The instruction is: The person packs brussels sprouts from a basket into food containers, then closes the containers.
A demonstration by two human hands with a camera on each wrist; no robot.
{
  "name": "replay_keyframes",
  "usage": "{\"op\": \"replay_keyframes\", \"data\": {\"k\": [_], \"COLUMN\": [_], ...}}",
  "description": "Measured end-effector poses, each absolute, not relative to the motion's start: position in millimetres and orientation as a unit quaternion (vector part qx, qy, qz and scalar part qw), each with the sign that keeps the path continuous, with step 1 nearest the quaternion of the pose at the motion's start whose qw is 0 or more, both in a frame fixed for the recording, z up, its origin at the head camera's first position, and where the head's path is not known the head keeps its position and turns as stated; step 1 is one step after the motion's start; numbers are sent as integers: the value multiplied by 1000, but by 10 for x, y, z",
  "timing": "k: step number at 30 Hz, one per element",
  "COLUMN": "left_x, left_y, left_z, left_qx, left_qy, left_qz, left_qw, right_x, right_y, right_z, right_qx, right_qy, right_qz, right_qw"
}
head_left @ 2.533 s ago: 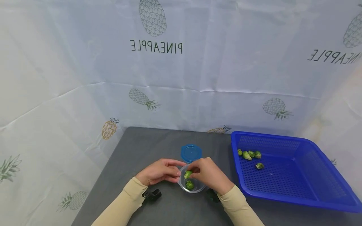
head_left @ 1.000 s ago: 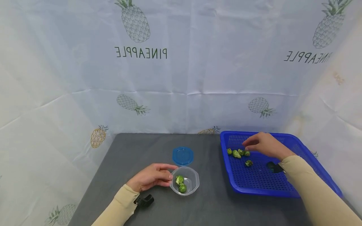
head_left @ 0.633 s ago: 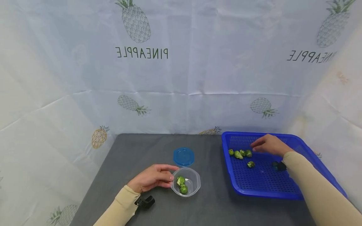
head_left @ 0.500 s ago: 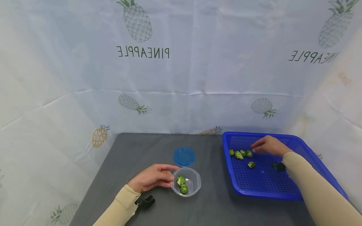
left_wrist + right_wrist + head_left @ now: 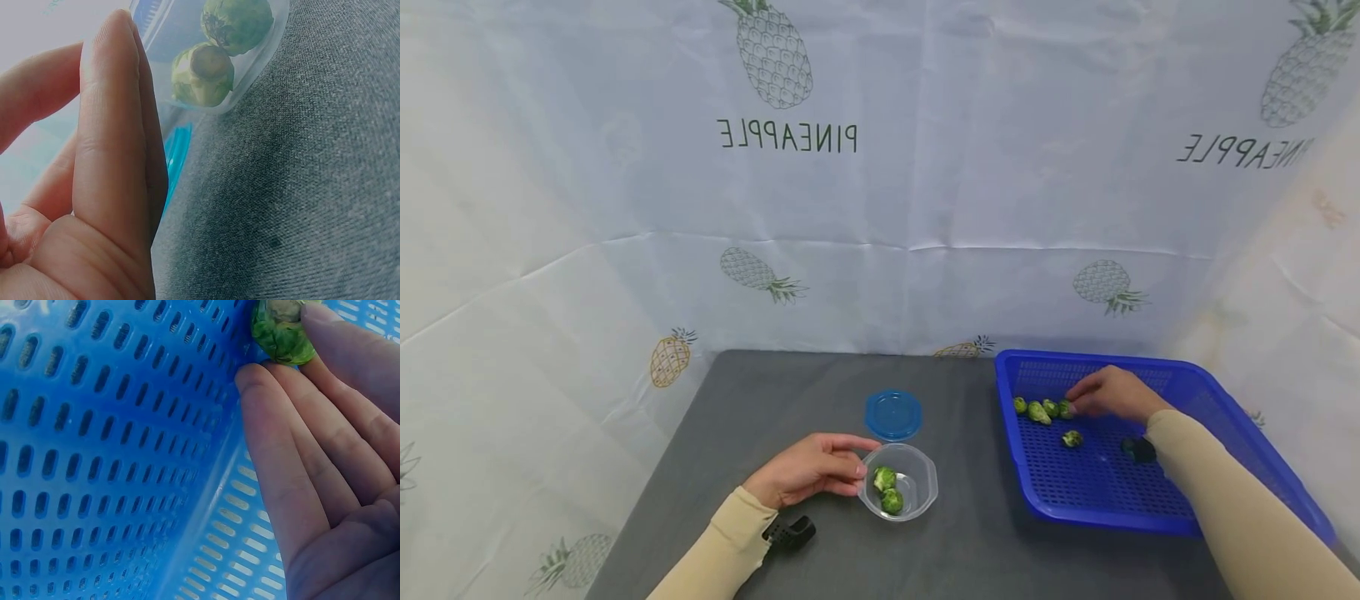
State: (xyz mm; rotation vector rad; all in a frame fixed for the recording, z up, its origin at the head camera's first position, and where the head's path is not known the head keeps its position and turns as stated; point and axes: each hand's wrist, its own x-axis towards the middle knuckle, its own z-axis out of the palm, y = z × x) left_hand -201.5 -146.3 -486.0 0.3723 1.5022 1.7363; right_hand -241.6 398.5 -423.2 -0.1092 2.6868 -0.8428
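My left hand (image 5: 815, 471) pinches the rim of a clear plastic container (image 5: 917, 500) on the grey table. Two Brussels sprouts (image 5: 892, 501) lie against each other inside it; the left wrist view shows them through the wall, beyond the fingers (image 5: 109, 125). Over in the blue basket (image 5: 1105, 516), my right hand (image 5: 1112, 393) has its thumb and fingers on a Brussels sprout (image 5: 281, 340). In the head view that sprout is partly covered by the fingertips. Several other sprouts (image 5: 1039, 412) sit beside it along the basket's left side, and a single sprout (image 5: 1072, 439) lies nearer me.
A blue round lid (image 5: 893, 415) lies flat on the table (image 5: 805, 392), just behind the container. White cloth (image 5: 880, 192) printed with pineapples hangs behind and at both sides. The basket's raised walls stand around the right hand.
From over the container, my right hand has moved right into the basket and lowered onto a sprout. The sprout it pinched earlier now lies in the container. My left hand stays at the rim.
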Motion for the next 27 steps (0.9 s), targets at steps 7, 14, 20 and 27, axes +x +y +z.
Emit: {"op": "replay_keyframes", "data": {"k": [7,14,20,27], "left_x": [-2018,-2018,-2013,-2017], "left_y": [-1449,-1456,-1459,-1456], "left_z": [-4851,-4863,-4870,-4865], "left_qx": [144,144,142,140], "left_qy": [591,588,585,587], "left_qz": [686,689,693,691], "left_qw": [400,398,398,398], "right_x": [-2397,-2410,-2397,-2394], "right_y": [4002,4005,3984,4016], "right_z": [-4250,-4264,-4270,-4283], "right_qx": [-43,-36,-32,-37], "right_qy": [942,940,940,941], "right_qz": [-292,-295,-299,-297], "right_qw": [159,166,162,158]}}
